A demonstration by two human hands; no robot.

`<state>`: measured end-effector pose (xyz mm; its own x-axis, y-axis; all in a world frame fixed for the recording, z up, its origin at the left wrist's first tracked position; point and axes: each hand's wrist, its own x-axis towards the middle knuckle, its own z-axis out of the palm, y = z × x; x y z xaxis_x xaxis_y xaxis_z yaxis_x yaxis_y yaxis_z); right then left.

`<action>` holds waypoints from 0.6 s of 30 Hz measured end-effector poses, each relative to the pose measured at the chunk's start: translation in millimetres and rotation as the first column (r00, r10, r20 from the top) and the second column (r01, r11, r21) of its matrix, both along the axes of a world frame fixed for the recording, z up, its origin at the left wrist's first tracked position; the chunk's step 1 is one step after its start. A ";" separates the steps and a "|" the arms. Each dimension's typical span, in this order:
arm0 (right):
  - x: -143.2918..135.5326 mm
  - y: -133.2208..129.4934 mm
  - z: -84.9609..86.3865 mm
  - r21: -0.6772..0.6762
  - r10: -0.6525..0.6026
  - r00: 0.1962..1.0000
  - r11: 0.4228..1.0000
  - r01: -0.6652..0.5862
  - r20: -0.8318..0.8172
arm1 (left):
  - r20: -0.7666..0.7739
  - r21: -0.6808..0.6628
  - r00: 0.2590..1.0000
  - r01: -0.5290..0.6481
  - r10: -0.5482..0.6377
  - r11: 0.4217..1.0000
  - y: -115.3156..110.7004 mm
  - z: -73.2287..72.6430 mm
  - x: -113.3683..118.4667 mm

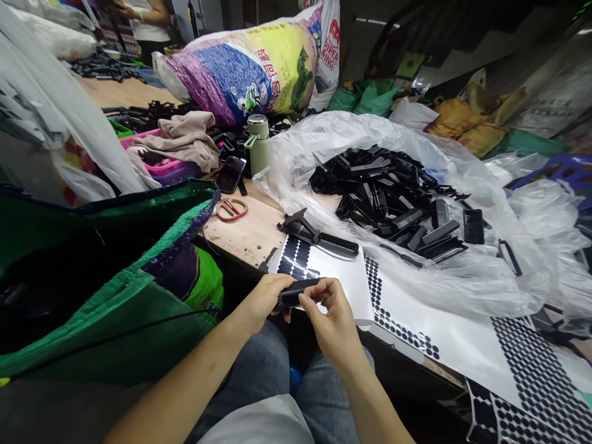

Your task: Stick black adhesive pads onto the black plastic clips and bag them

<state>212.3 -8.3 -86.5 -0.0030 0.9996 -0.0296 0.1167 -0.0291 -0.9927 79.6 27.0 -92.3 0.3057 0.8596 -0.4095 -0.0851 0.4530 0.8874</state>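
Observation:
A small black plastic part (292,296) is held over the table's front edge, above my lap. My left hand (260,303) grips its left end, and my right hand (330,308) has thumb and fingers closed on its right end. Just behind my hands, a black bracket-like piece (337,245) lies on a white sheet with black round stickers (296,258). Another sticker sheet (398,308) runs to the right along the edge. Further back, a clear plastic bag (296,154) lies open around a heap of black plastic parts (388,197).
Red-handled scissors (232,209), a phone (231,175) and a green bottle (258,145) stand or lie at the back left. A large green sack (106,314) gapes open at the left. A person (150,21) is in the far background.

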 end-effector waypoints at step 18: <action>-12.9 -14.7 1.1 0.142 -0.173 0.936 0.981 0.135 0.305 | -0.012 0.015 1.000 0.001 -0.001 1.000 -4.5 4.1 4.2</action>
<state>199.4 -22.9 -85.4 0.1419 0.9833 0.1135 0.4267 0.0427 -0.9034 83.8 22.5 -88.1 0.3014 0.8654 -0.4004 -0.0741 0.4399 0.8950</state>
